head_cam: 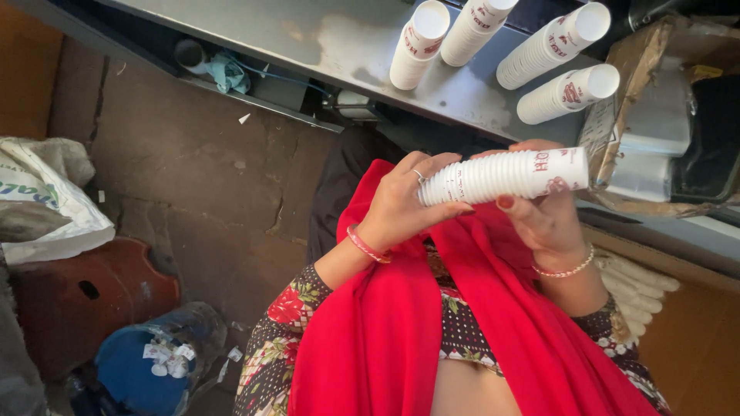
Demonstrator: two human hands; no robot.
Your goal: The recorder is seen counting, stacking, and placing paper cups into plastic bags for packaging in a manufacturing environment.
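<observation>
A long stack of white paper cups with red print (505,176) lies level between both hands, above a red scarf (401,323). My left hand (408,202), with a ring and a red bangle, grips the stack's narrow end. My right hand (543,216), wearing a bead bracelet, holds the stack from beneath near its open end, thumb on the front. Several more cup stacks (420,42) stand on the grey metal counter (347,35) beyond.
A torn cardboard box (640,100) with packets sits at the counter's right end. On the stone floor to the left are a white sack (46,204), a red-brown stool (92,296) and a blue bucket (150,362) with paper scraps.
</observation>
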